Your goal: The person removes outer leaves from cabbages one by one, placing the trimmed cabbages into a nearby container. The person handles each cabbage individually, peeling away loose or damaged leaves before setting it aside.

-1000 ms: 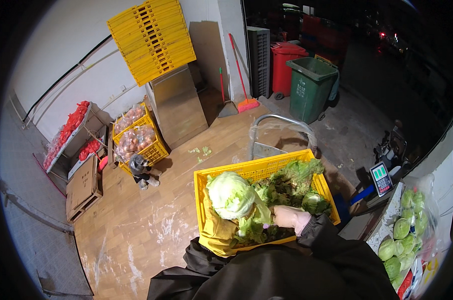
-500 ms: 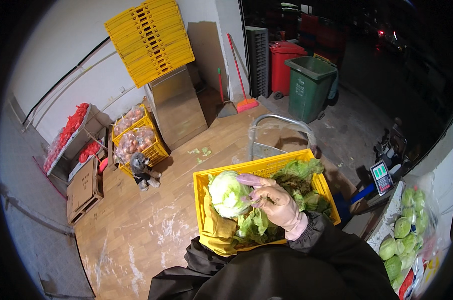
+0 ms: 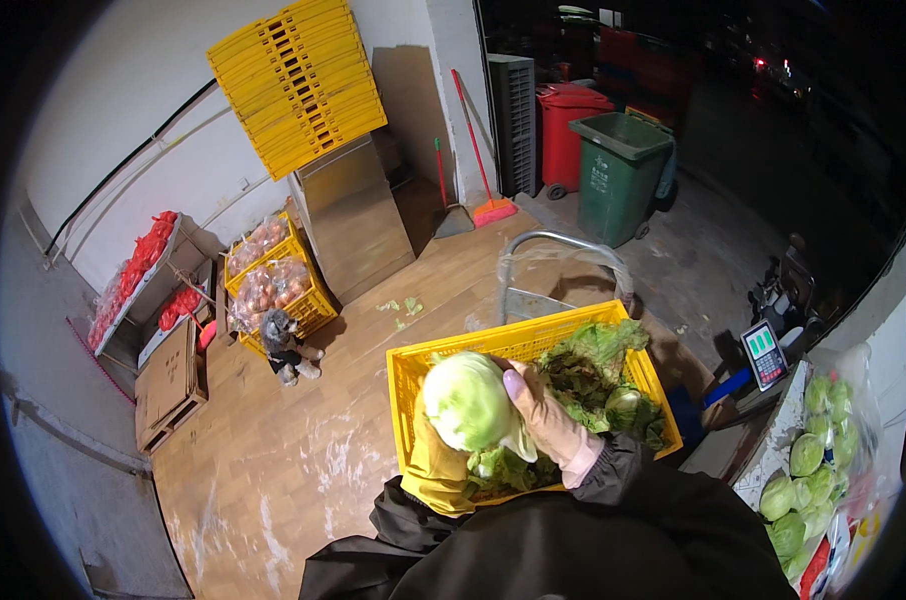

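Observation:
A pale green lettuce head [image 3: 465, 402] is held over the near left part of a yellow plastic crate [image 3: 405, 365]. Cupping it from the left and below is my left hand [image 3: 435, 462] in a yellow glove, its fingers mostly hidden behind the lettuce. My right hand [image 3: 551, 420], in a pale pink glove with purplish fingertips, grips the right side, thumb toward me and other fingers behind. A loose outer leaf [image 3: 518, 440] hangs beside the right palm. Loose, partly browned lettuce leaves [image 3: 588, 365] lie in the crate.
A metal-framed cart handle [image 3: 563, 240] rises behind the crate. At the right are a digital scale display [image 3: 763, 355] and bagged green heads [image 3: 808, 455]. A small grey dog [image 3: 281, 335] is beside crates of bagged onions [image 3: 273, 285]. Green [image 3: 621, 175] and red bins [image 3: 570, 125] stand farther back.
My right hand has gone from fingers raised beside the lettuce to gripping its right side. The lettuce has turned and shifted slightly right and nearer to me.

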